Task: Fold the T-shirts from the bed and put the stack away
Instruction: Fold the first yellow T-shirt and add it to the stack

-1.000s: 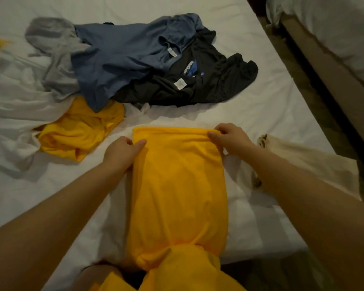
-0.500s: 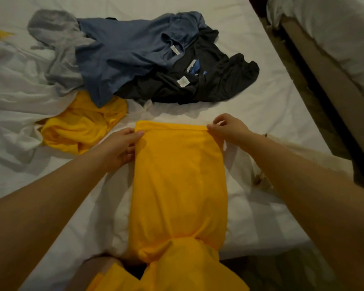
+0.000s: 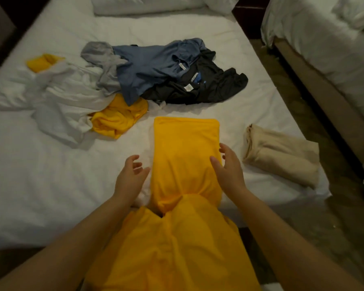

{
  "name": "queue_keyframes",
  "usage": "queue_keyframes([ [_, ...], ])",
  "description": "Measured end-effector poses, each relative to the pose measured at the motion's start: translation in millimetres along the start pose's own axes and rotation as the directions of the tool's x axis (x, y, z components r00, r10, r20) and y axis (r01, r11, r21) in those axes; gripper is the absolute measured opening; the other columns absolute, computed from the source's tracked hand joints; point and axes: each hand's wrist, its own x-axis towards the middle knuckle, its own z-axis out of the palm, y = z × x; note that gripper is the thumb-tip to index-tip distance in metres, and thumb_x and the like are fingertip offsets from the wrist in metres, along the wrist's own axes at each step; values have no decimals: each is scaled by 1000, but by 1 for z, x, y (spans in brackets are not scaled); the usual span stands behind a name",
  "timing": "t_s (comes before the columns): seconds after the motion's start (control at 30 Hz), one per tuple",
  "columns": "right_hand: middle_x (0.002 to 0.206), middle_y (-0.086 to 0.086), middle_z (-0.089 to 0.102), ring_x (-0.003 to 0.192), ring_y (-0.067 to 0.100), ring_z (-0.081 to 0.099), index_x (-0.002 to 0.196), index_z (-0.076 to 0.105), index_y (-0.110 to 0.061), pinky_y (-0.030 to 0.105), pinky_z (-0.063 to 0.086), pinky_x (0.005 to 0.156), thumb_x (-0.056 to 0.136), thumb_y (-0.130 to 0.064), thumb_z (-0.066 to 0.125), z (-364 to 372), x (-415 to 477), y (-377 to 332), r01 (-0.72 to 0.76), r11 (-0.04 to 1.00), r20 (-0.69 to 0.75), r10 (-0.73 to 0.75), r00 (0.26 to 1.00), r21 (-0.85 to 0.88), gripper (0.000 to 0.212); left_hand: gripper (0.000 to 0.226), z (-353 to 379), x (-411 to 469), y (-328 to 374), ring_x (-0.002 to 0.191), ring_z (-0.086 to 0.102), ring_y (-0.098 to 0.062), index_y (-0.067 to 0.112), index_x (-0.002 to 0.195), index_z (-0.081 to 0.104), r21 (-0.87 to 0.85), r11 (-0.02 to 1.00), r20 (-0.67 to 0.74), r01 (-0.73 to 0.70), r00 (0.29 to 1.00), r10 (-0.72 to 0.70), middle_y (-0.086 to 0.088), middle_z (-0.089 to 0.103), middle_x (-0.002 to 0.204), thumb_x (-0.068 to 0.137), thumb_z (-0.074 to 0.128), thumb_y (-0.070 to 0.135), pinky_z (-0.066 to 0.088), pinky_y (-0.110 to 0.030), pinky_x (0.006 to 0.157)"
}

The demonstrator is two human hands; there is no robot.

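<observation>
No text can be read anywhere. The blue shirt point(image 3: 151, 66) carries a small white neck tag point(image 3: 182, 66), too small to show any writing. The black shirt point(image 3: 219, 89) has a loose tag point(image 3: 188, 87), also white, and nothing on it is legible. Just above that tag, inside the black collar, sits a neck print point(image 3: 195, 77) in white and blue. Its slanted white strokes look like lettering beside a blue patch, but no letter, brand or number can be told.
</observation>
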Motion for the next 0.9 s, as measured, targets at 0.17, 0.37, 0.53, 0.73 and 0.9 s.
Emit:
queue_keyframes([
  [0.17, 137, 5, 49, 123, 26, 44, 141, 38, -20, 45, 39, 100, 97, -36, 46, -9, -47, -28, 108, 990, -20, -111, 994, -86, 47, 45, -13, -54, 13, 118, 51, -24, 18, 135, 38, 18, 996, -12, -88, 996, 88, -10, 51, 133, 93, 54, 20, 41, -28, 84],
  [0.37, 140, 1, 47, 125, 27, 43, 141, 38, -28, 46, 35, 101, 96, -43, 43, -31, -130, -61, 185, 950, 41, -180, 983, -253, 48, 59, -20, -126, 12, 121, 48, -21, 22, 143, 26, 153, 924, 7, -349, 936, 353, -7, 46, 137, 92, 56, 22, 42, -31, 90],
  [0.53, 143, -4, 43, 130, 23, 37, 143, 34, -30, 38, 28, 102, 82, -57, 29, -37, -223, -55, 366, 829, 273, -269, 924, -423, 66, 70, -29, -191, -37, 118, 51, -21, 14, 141, 32, 202, 856, 157, -477, 878, 452, -11, 51, 130, 82, 67, 28, 36, -20, 91],
  [0.73, 138, -4, 49, 128, 20, 40, 141, 35, -33, 32, 29, 103, 69, -87, 13, -46, -283, -23, 482, 791, 431, -311, 847, -376, 92, 98, -61, -226, -69, 127, 43, -17, 19, 134, 47, 414, 609, 488, -677, 729, 479, -4, 52, 135, 66, 28, 86, 25, -17, 100],
  [0.9, 140, -29, 26, 138, -1, 16, 130, 24, -52, 14, 11, 109, 60, -94, 24, -71, -311, -17, 550, 798, 568, -340, 750, -248, 82, 101, -81, -228, -69, 133, 15, 0, 33, 135, 46, 457, 482, 659, -747, 649, 381, 8, 30, 150, 56, 23, 93, 11, -17, 108],
])
